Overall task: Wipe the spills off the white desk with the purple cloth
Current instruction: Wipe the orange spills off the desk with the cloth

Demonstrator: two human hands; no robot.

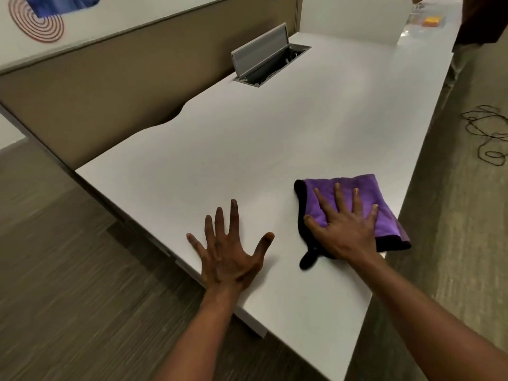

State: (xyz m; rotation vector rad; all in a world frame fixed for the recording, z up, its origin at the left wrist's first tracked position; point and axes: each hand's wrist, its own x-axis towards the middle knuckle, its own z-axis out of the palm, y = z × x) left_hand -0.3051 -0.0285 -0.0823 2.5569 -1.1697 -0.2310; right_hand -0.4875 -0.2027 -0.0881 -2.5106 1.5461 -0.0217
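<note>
The white desk [247, 149] runs away from me, long and bare. A folded purple cloth [384, 213] with a black edge lies near its right front edge. My right hand [346, 229] presses flat on the cloth with fingers spread, covering its near left part. My left hand [231, 257] rests flat on the bare desk to the left of the cloth, fingers spread, holding nothing. I cannot make out any spill on the desk surface.
An open grey cable hatch [264, 59] with a raised lid sits at the desk's far side. A tan partition [110, 86] runs along the left. A loose black cable [486, 133] lies on the carpet to the right. A person [478, 23] stands at the far right.
</note>
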